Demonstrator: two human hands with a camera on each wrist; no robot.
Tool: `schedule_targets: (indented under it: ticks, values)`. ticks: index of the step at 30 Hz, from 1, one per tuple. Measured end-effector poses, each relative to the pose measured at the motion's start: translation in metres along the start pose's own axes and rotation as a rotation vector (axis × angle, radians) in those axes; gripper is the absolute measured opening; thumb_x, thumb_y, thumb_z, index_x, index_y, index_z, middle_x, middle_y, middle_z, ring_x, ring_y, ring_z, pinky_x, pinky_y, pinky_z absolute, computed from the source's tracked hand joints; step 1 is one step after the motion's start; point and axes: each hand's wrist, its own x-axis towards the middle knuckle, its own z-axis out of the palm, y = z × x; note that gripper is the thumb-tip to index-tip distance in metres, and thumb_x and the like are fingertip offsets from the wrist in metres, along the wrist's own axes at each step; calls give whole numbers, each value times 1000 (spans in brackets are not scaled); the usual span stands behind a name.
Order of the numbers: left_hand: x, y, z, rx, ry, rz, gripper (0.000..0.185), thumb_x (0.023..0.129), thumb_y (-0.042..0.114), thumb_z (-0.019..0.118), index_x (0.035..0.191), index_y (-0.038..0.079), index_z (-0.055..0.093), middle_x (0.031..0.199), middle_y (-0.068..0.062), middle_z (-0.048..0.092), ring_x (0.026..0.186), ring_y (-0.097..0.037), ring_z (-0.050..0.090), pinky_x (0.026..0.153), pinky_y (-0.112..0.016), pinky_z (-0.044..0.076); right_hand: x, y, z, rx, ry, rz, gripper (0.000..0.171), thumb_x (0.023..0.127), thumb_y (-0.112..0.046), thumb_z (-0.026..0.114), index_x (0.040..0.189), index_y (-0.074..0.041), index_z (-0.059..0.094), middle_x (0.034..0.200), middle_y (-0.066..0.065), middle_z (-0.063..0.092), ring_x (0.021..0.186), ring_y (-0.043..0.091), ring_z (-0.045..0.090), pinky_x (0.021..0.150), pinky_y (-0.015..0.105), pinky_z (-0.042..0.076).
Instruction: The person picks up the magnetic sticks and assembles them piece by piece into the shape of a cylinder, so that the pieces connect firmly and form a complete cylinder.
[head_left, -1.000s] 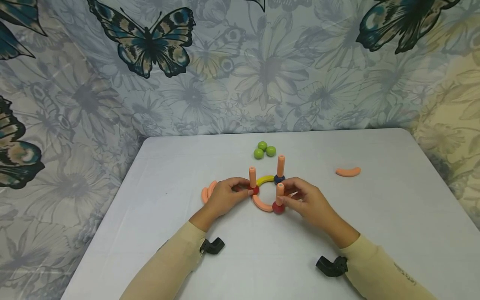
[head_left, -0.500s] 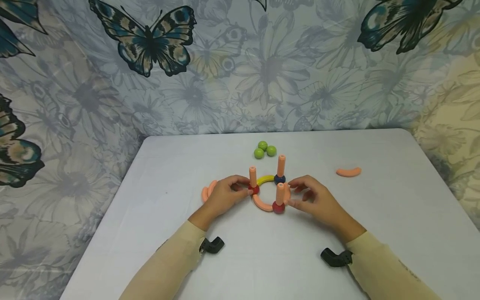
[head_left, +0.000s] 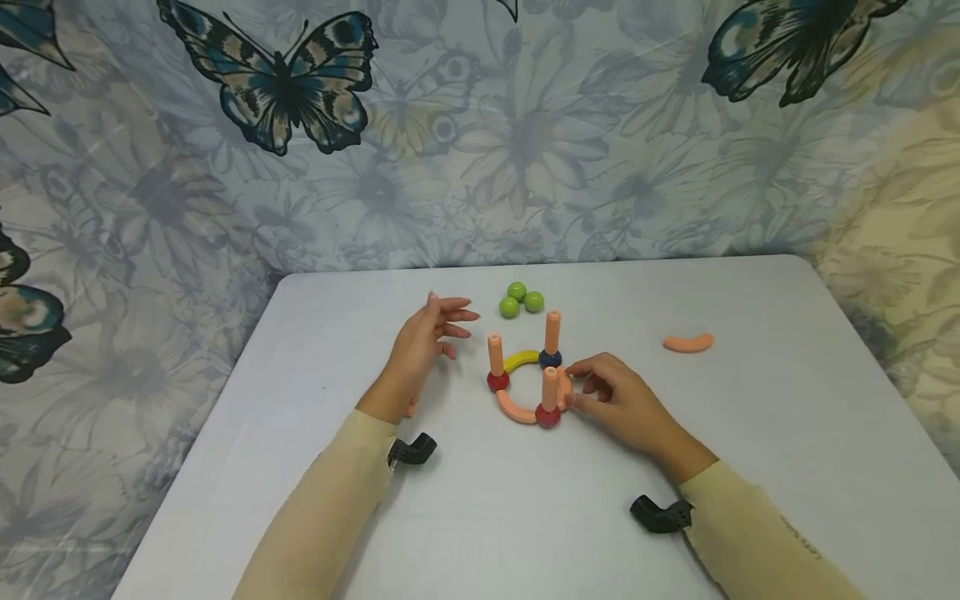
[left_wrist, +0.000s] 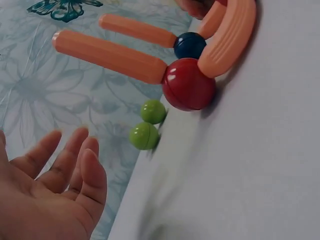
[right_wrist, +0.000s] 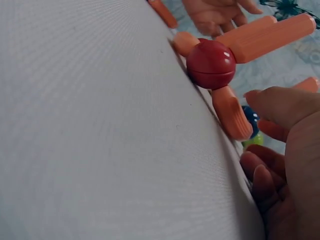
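Observation:
A ring-shaped magnetic build stands on the white table. Its corners are a red ball (head_left: pixel 498 381) at left, a dark blue ball (head_left: pixel 550 358) at back and a red ball (head_left: pixel 547 416) in front. Each carries an upright peach rod (head_left: pixel 551 332). Curved sticks join them: a yellow one (head_left: pixel 521 360), a peach one (head_left: pixel 516 408) and another peach one (head_left: pixel 566 388) at right. My right hand (head_left: pixel 626 407) is beside that right stick, fingertips close to it; contact is unclear. My left hand (head_left: pixel 420 350) hovers left of the build, fingers spread, holding nothing.
Several green balls (head_left: pixel 517 300) lie behind the build. A loose peach curved stick (head_left: pixel 687 343) rests at the right. Part of another peach piece (head_left: pixel 410 410) shows beneath my left wrist. A butterfly-print cloth (head_left: pixel 480 167) hangs behind the table.
My left hand has let go of the left red ball and moved up and away to the left. My right hand has drawn slightly back from the front rod to the right stick.

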Motion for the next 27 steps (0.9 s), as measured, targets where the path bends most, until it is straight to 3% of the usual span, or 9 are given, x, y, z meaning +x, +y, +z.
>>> schedule_targets:
  ticks: [2, 5, 9, 12, 15, 19, 27]
  values:
    - [11, 2, 1, -17, 7, -7, 81, 107, 79, 30, 148, 18, 66, 134, 0, 73, 118, -30, 65, 80, -40, 53, 0, 1, 1, -3, -13, 14, 32, 97, -10, 85, 127, -12, 75, 110, 0, 67, 90, 17, 60, 76, 30, 51]
    - [30, 3, 7, 2, 13, -27, 80, 110, 74, 32, 149, 13, 65, 134, -2, 72, 117, -30, 65, 79, -38, 53, 0, 1, 2, -7, -23, 17, 32, 96, -13, 86, 127, -13, 76, 110, -2, 68, 93, 17, 61, 77, 30, 51]
    - [56, -2, 21, 105, 21, -84, 57, 114, 58, 48, 147, 14, 67, 135, -1, 69, 116, -26, 66, 77, -35, 54, 0, 1, 2, -1, -22, 9, 30, 96, -12, 86, 125, -15, 79, 109, -3, 68, 93, 17, 61, 77, 29, 52]
    - [68, -6, 29, 215, 27, -111, 42, 111, 45, 65, 144, 20, 69, 138, 1, 64, 116, -23, 64, 81, -37, 54, 1, 0, 2, 2, -31, 5, 27, 98, -12, 85, 125, -16, 79, 109, -3, 68, 93, 16, 60, 78, 30, 52]
    - [76, -9, 33, 300, 30, -94, 40, 106, 35, 75, 143, 20, 70, 139, -1, 61, 117, -24, 62, 89, -41, 54, 1, -1, 2, 2, -42, 3, 26, 100, -13, 83, 125, -16, 79, 109, -3, 67, 95, 16, 60, 80, 31, 52]
    - [82, -16, 38, 341, 27, -63, 39, 102, 28, 80, 139, 18, 73, 134, -7, 62, 116, -26, 62, 94, -44, 53, 1, -1, 2, -6, -42, 1, 25, 100, -13, 83, 124, -18, 79, 109, -5, 67, 95, 15, 60, 80, 32, 52]
    - [87, -26, 44, 516, 0, -40, 33, 100, 31, 83, 130, 19, 77, 122, -3, 65, 111, -23, 62, 96, -42, 51, -1, 0, -1, -15, -34, 21, 25, 100, -16, 84, 124, -17, 80, 108, -5, 67, 92, 15, 59, 78, 31, 52]
